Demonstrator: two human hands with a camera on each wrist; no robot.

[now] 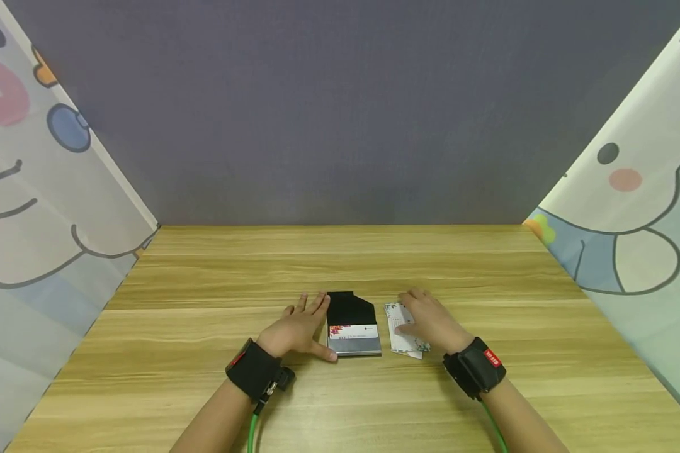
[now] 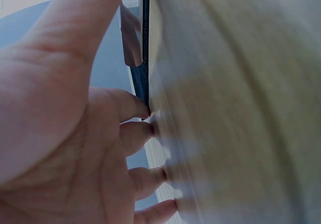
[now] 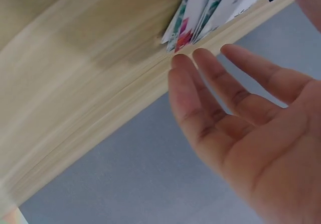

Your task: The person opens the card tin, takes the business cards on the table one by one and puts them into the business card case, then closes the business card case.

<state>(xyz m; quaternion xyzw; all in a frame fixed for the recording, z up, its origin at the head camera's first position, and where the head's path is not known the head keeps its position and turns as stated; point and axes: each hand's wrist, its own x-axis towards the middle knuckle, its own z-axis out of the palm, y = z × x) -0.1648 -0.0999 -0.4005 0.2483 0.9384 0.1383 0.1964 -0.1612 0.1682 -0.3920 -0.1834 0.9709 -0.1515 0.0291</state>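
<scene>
A business card case (image 1: 354,347) lies with its black flap (image 1: 349,309) folded back, and a white card with a colourful corner (image 1: 352,331) shows in its metal pocket. My left hand (image 1: 294,328) rests at the case's left side, fingers spread, with index finger and thumb by its edge; the left wrist view shows the fingertips down on the table. To the right lies a loose stack of white cards with floral print (image 1: 395,324). My right hand (image 1: 432,322) hovers over the stack, partly covering it. In the right wrist view its loosely bent fingers (image 3: 235,98) appear apart from the cards (image 3: 215,8).
The wooden table (image 1: 215,264) reaches back to a dark grey panel (image 1: 340,113). Panels with cartoon prints stand at the left (image 1: 45,189) and right (image 1: 640,201). A green cable (image 1: 252,434) runs from the left wrist band, another from the right.
</scene>
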